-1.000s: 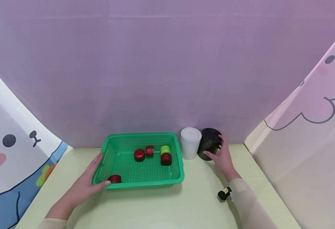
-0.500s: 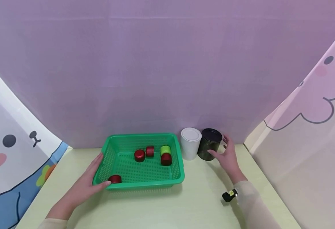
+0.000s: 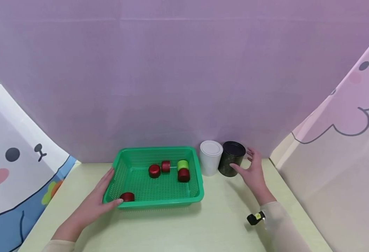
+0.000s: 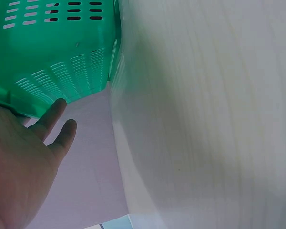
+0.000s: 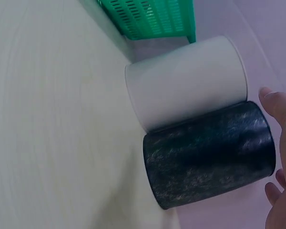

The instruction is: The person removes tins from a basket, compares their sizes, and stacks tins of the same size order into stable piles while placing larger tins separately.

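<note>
My left hand point(image 3: 91, 204) rests against the front left corner of a green plastic basket point(image 3: 152, 202). Its thumb lies on the front rim, and straight fingers run along the left side. In the left wrist view, two extended fingers point(image 4: 62, 138) stand apart from the basket's wall. Inside lie several small red metallic cylinders point(image 3: 154, 171) and a lime green cylinder point(image 3: 182, 165). My right hand point(image 3: 253, 175) is spread beside a black lidded canister point(image 3: 229, 162), thumb in front and fingers to its right. In the right wrist view, a gap separates the visible fingers from the canister.
A white lidded canister point(image 3: 209, 161) stands upright between the basket and the black canister, touching the black one. Behind them rises a lilac cloth backdrop point(image 3: 184, 87). Printed cloth panels flank the pale wood-grain table point(image 3: 184, 231). A small black device point(image 3: 255, 218) hangs at my right wrist.
The right hand has let go of the black canister and drawn back slightly to the right. Both canisters still stand in place. My left hand stays at the basket.
</note>
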Action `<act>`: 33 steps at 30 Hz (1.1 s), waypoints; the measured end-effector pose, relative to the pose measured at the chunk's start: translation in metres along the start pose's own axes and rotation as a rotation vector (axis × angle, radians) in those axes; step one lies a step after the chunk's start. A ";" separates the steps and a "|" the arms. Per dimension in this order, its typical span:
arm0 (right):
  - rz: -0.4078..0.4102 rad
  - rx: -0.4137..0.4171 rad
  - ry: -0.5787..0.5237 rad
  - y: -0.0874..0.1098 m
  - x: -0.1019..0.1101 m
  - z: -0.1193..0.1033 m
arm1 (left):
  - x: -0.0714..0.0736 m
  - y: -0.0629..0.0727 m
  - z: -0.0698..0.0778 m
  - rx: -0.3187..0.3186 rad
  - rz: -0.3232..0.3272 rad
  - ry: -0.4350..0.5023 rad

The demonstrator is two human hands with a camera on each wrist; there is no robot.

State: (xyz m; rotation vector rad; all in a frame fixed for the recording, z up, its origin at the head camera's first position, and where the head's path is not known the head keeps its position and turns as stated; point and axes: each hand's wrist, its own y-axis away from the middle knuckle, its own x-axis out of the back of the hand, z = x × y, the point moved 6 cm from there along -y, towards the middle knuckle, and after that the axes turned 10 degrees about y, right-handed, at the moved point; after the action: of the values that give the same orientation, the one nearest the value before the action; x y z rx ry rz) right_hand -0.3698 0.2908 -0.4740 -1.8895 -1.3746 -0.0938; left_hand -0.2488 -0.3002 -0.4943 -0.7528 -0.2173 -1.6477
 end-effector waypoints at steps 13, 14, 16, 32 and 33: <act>0.037 0.139 0.000 0.001 -0.002 -0.042 | -0.001 0.000 -0.002 -0.007 0.002 0.015; 0.035 0.154 -0.007 0.001 -0.003 -0.046 | -0.001 0.000 -0.002 -0.008 0.002 0.014; 0.030 0.189 -0.021 0.001 -0.006 -0.054 | -0.001 0.000 -0.002 -0.006 0.002 0.012; -0.164 0.344 0.009 -0.006 -0.048 -0.121 | 0.002 0.000 0.005 -0.012 0.009 -0.017; -0.189 0.339 0.008 -0.007 -0.052 -0.125 | 0.002 0.000 0.006 -0.013 0.007 -0.021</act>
State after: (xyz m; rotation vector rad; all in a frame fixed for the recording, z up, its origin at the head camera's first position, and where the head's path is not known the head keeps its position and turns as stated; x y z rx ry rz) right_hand -0.3508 0.1732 -0.4088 -1.4774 -1.4594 0.0361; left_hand -0.2466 -0.2989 -0.4887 -0.7799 -0.2183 -1.6365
